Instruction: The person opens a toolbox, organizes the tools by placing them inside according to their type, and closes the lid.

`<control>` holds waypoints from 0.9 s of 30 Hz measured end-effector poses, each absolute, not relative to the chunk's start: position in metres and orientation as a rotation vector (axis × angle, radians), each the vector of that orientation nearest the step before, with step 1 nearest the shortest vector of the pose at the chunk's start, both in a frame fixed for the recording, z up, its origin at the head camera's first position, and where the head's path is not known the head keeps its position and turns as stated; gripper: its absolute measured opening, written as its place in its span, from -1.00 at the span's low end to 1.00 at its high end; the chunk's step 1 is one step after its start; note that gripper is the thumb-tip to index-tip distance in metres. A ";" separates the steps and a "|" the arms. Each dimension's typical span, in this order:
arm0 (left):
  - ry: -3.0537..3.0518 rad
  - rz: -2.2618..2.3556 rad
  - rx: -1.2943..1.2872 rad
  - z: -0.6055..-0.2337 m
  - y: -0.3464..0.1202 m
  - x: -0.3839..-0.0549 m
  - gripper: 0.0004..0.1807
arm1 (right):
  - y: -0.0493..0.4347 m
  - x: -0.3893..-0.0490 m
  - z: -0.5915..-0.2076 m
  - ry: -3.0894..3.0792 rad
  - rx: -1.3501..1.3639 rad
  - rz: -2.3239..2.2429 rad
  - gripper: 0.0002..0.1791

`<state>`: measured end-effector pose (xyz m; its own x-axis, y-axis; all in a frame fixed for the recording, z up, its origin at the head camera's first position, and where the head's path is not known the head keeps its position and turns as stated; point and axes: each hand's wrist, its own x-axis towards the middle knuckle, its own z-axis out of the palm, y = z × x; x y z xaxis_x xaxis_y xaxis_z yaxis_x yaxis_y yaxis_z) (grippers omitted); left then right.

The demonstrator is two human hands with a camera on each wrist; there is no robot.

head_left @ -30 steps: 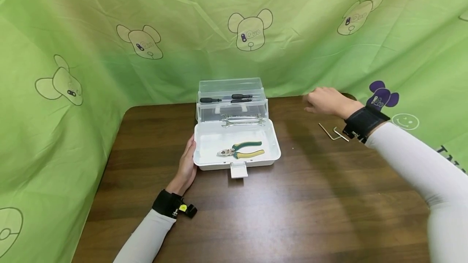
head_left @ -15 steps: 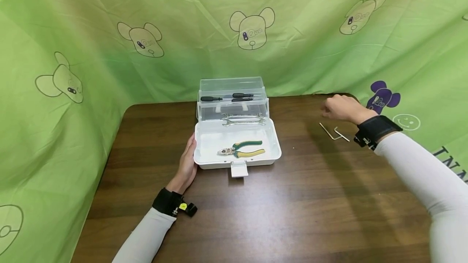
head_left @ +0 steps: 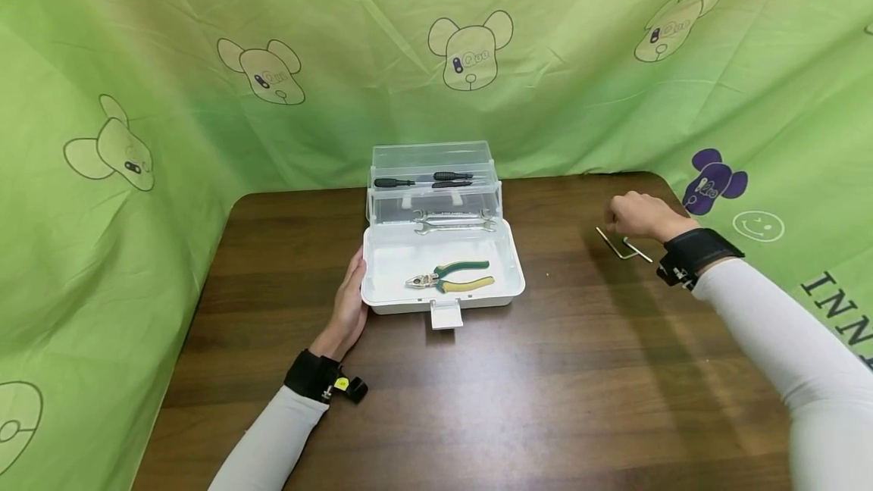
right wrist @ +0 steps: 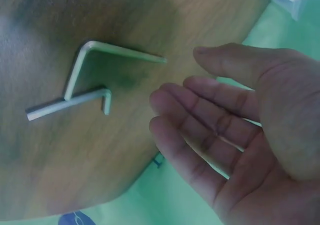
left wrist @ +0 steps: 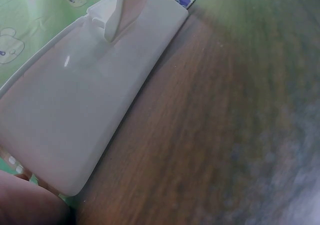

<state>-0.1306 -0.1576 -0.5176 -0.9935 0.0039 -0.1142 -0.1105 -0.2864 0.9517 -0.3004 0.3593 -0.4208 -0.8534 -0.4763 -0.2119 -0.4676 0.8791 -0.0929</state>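
My left hand [head_left: 349, 309] rests against the left end of an open white toolbox [head_left: 395, 248], fingers lying along its wall. In the left wrist view, the toolbox's outer wall [left wrist: 75, 100] fills much of the picture. Inside its base lie combination pliers [head_left: 450, 279] with green and yellow handles. My right hand [head_left: 637, 216] hovers just over two hex keys on the table, its fingers loosely bent and holding nothing. The right wrist view shows the brassy hex key [right wrist: 100, 46] touching the silver hex key [right wrist: 70, 104], both ahead of the fingertips.
Two open-end wrenches [head_left: 455, 227] and several black-handled screwdrivers [head_left: 393, 182] lie in the toolbox's clear raised trays [head_left: 382, 207]. A front latch [head_left: 446, 315] hangs down. The brown wooden table [head_left: 491, 408] is backed by a green printed cloth [head_left: 368, 82].
My right hand has moved right, then down toward the hex keys, partly covering them in the head view. My left hand stays at the toolbox's side.
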 end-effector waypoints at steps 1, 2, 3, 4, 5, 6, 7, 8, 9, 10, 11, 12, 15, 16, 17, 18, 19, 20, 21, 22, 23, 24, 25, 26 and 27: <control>1.830 2.460 -0.139 -0.518 -0.158 -0.131 -0.37 | 0.359 -0.300 -0.423 2.819 -0.699 -0.057 -0.97; 1.831 2.458 -0.137 -0.518 -0.158 -0.131 -0.37 | 0.359 -0.299 -0.425 2.817 -0.686 -0.057 -0.95; 1.833 2.454 -0.132 -0.518 -0.158 -0.131 -0.36 | 0.359 -0.299 -0.427 2.814 -0.675 -0.061 -0.91; 1.836 2.449 -0.126 -0.518 -0.158 -0.131 -0.36 | 0.359 -0.298 -0.429 2.812 -0.661 -0.070 -0.88; 1.841 2.443 -0.120 -0.518 -0.158 -0.131 -0.36 | 0.359 -0.298 -0.431 2.809 -0.653 -0.081 -0.84; 1.844 2.439 -0.111 -0.518 -0.158 -0.131 -0.36 | 0.360 -0.298 -0.432 2.807 -0.643 -0.091 -0.81; 1.843 2.439 -0.108 -0.518 -0.158 -0.131 -0.36 | 0.360 -0.297 -0.434 2.804 -0.630 -0.102 -0.79; 1.846 2.435 -0.099 -0.518 -0.158 -0.131 -0.36 | 0.360 -0.297 -0.435 2.802 -0.619 -0.111 -0.77; 1.849 2.433 -0.092 -0.518 -0.158 -0.131 -0.35 | 0.361 -0.297 -0.436 2.800 -0.605 -0.122 -0.77; 1.850 2.432 -0.087 -0.518 -0.158 -0.131 -0.35 | 0.361 -0.297 -0.437 2.800 -0.592 -0.131 -0.78; 1.851 2.432 -0.085 -0.518 -0.158 -0.131 -0.35 | 0.362 -0.297 -0.438 2.799 -0.585 -0.138 -0.79; 1.850 2.434 -0.085 -0.518 -0.158 -0.131 -0.35 | 0.362 -0.297 -0.439 2.798 -0.570 -0.146 -0.80; 1.849 2.434 -0.096 -0.517 -0.158 -0.132 -0.35 | 0.362 -0.297 -0.443 2.800 -0.541 -0.165 -0.80; 1.849 2.434 -0.101 -0.517 -0.158 -0.132 -0.35 | 0.363 -0.297 -0.444 2.801 -0.536 -0.173 -0.79; 1.848 2.436 -0.105 -0.517 -0.158 -0.131 -0.36 | 0.363 -0.297 -0.445 2.802 -0.522 -0.181 -0.77; 1.847 2.437 -0.109 -0.517 -0.158 -0.131 -0.36 | 0.363 -0.296 -0.446 2.804 -0.508 -0.189 -0.76; 1.846 2.439 -0.110 -0.517 -0.158 -0.131 -0.36 | 0.363 -0.295 -0.446 2.809 -0.496 -0.193 -0.75; 1.845 2.440 -0.109 -0.517 -0.158 -0.131 -0.36 | 0.363 -0.294 -0.447 2.811 -0.480 -0.200 -0.74; 1.845 2.440 -0.108 -0.517 -0.158 -0.131 -0.36 | 0.363 -0.294 -0.448 2.812 -0.464 -0.207 -0.73; 1.845 2.442 -0.110 -0.517 -0.158 -0.131 -0.36 | 0.364 -0.295 -0.450 2.812 -0.450 -0.214 -0.73; 1.844 2.445 -0.109 -0.518 -0.158 -0.131 -0.36 | 0.364 -0.295 -0.452 2.816 -0.434 -0.216 -0.73; 1.841 2.447 -0.109 -0.518 -0.158 -0.131 -0.36 | 0.371 -0.302 -0.462 2.838 -0.458 -0.218 -0.71; 1.840 2.449 -0.109 -0.518 -0.158 -0.131 -0.37 | 0.379 -0.309 -0.473 2.856 -0.471 -0.209 -0.70; 1.842 2.451 -0.106 -0.518 -0.158 -0.131 -0.37 | 0.379 -0.310 -0.475 2.859 -0.465 -0.210 -0.70; 1.841 2.454 -0.109 -0.518 -0.158 -0.131 -0.37 | 0.378 -0.310 -0.475 2.870 -0.469 -0.208 -0.68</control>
